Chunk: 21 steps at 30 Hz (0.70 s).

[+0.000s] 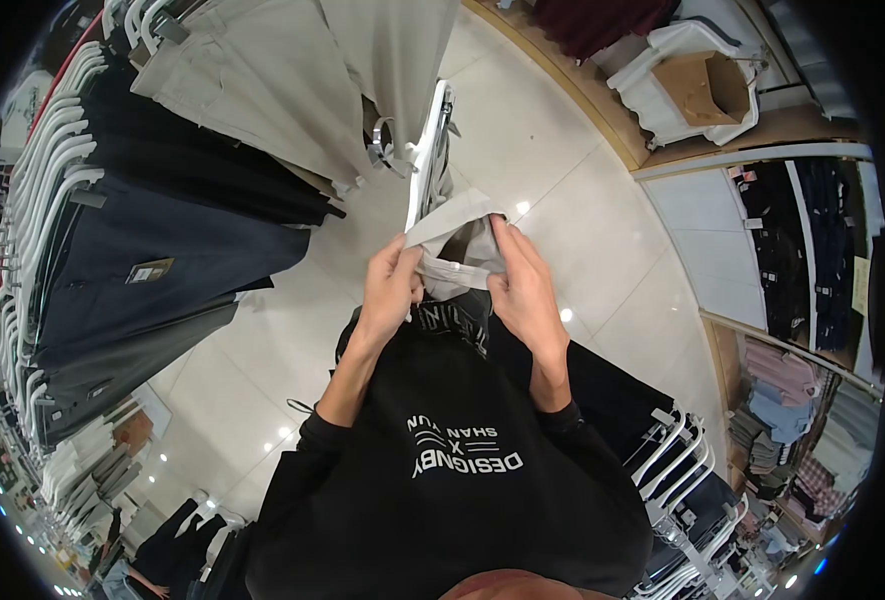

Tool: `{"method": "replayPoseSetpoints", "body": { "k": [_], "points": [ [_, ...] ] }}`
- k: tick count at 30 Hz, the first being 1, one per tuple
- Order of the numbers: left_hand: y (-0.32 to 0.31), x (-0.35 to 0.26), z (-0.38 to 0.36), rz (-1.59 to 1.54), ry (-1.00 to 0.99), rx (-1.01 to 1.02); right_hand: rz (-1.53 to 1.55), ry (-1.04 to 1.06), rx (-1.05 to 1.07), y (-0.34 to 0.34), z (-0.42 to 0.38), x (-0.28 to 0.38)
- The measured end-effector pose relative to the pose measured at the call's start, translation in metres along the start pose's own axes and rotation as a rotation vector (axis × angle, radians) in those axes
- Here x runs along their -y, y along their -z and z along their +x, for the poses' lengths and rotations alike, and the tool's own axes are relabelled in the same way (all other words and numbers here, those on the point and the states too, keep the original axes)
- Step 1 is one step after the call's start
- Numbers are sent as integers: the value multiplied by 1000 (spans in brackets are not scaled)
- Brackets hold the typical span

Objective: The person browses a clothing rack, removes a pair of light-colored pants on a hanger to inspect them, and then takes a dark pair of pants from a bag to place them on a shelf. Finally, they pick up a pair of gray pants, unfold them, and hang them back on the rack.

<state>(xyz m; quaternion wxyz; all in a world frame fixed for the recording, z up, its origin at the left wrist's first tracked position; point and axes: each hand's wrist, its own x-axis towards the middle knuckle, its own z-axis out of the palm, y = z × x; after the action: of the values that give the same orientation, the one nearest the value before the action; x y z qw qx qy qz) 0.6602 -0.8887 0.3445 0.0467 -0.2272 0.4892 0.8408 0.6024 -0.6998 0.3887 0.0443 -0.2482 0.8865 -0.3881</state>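
Note:
In front of my chest I hold light grey trousers (452,274) by the waistband, which gapes between my hands. My left hand (387,285) pinches the waistband's left side, close to the lower end of a white hanger (424,165). On the opposite side, my right hand (524,295) grips the waistband with its thumb low and its fingers along the far edge. The hanger points away from me, with light fabric beside it. The lower part of the trousers is mostly hidden under the waistband and my hands.
At left, a rack carries dark trousers (162,240) on white hangers (57,150). Beige trousers (262,80) hang ahead. More dark trousers on white hangers (677,455) are close at my right. Shelves with folded clothes (782,400) and a brown paper bag (697,85) line the right side.

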Motion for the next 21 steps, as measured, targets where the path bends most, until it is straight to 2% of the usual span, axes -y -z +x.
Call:
{"method": "replayPoseSetpoints", "body": {
  "k": [2, 5, 8, 11, 16, 21],
  "points": [
    [0, -2, -2, 7, -19, -25, 43, -77, 57, 1, 0, 7],
    [-1, -9, -4, 62, -81, -65, -19, -56, 184, 4, 1, 4],
    [7, -8, -3, 22, -95, -76, 35, -54, 197, 0, -6, 2],
    [10, -8, -4, -26, -67, -103, -27, 17, 91, -8, -8, 2],
    [5, -11, -5, 74, -31, -182, 142, 48, -109, -14, 4, 11],
    [13, -13, -10, 263, -130, -77, 238, 63, -174, -21, 14, 17]
  ]
}}
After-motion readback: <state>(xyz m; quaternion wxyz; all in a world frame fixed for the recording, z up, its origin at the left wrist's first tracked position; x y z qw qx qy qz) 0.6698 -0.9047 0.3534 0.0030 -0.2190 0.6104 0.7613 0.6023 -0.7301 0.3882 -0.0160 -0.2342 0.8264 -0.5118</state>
